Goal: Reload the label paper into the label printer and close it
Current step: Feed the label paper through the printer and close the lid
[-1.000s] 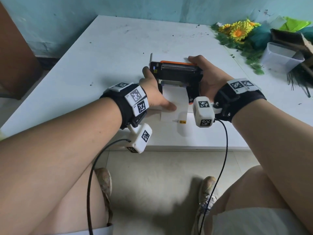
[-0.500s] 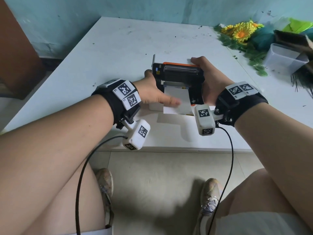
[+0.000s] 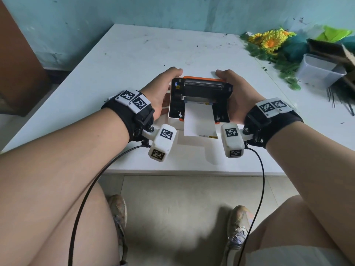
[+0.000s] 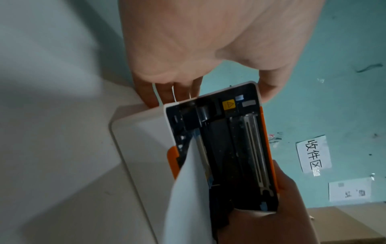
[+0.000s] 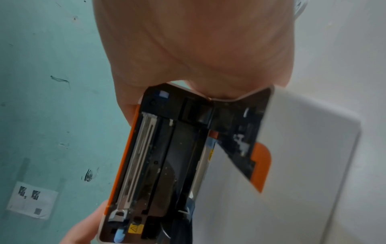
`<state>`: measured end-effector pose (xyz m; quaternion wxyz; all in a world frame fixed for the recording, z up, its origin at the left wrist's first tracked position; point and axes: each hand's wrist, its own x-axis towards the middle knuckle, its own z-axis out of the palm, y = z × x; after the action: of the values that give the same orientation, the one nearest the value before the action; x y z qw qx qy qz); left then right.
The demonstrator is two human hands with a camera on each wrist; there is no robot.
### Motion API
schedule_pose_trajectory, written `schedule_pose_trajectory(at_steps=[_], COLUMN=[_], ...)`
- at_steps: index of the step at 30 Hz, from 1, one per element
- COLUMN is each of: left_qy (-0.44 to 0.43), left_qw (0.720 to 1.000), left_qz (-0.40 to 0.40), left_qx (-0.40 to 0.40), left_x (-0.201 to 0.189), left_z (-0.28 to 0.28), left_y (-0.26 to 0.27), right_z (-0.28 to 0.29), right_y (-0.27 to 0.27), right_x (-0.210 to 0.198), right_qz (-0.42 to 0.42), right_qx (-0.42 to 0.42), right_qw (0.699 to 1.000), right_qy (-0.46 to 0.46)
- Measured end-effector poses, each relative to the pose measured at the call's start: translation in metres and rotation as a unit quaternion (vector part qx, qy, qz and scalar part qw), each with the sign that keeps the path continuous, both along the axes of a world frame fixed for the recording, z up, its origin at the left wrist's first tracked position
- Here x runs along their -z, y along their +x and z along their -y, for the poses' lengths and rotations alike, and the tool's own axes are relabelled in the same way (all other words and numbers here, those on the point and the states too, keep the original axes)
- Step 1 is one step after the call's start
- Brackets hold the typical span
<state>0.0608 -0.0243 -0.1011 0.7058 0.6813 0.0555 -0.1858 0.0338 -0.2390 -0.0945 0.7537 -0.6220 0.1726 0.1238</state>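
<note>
Fingers of the left hand (image 3: 163, 93) are curled around the far left corner of the raised lid (image 3: 201, 87) of a white label printer with orange trim and a black interior (image 3: 173, 120), the thumb pressed on the lid's top edge in the left wrist view. Fingers of the right hand (image 3: 238, 96) are wrapped likewise around the lid's right side, so the lid is gripped from both sides and is seen standing open at an angle to the white base — not shut.

At the centre of the head view the printer is set on a scuffed white table (image 3: 134, 54), close to the table's lower edge. A white strip of label paper (image 3: 198, 120) is fed out from under a silver bar in the black interior and is draped over the printer's lower edge toward the bottom of the frame, its free end bearing a small yellow mark.

At the upper right of the head view, yellow artificial sunflowers with green leaves (image 3: 269, 43) and a translucent plastic tub (image 3: 318, 72) are seen — well apart from the printer.
</note>
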Motion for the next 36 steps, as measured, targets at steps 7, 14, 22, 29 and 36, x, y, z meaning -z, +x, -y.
schedule_pose_trajectory(at_steps=[7,14,22,29,36], left_qy=[-0.037,-0.046,-0.084,-0.093,-0.071], left_qw=[0.999,0.998,0.993,0.987,0.989], left_qz=[-0.009,-0.007,0.021,0.058,0.057], left_qx=[0.002,0.042,0.077,0.12,0.119], left_x=[0.0,0.005,0.012,0.018,0.017], left_z=[-0.001,-0.01,-0.021,-0.026,-0.022], left_y=[0.004,0.007,0.009,0.009,0.008], right_z=[0.004,0.005,0.011,0.016,0.026], right_y=[0.0,-0.009,-0.015,-0.014,-0.01], right_x=[0.0,0.002,0.011,0.022,0.032], right_qz=[0.013,0.035,0.058,0.124,0.14], right_qx=[-0.029,-0.022,-0.019,-0.078,-0.068], right_qw=[0.999,0.997,0.995,0.989,0.987], right_qy=[0.02,0.058,0.08,0.031,0.046])
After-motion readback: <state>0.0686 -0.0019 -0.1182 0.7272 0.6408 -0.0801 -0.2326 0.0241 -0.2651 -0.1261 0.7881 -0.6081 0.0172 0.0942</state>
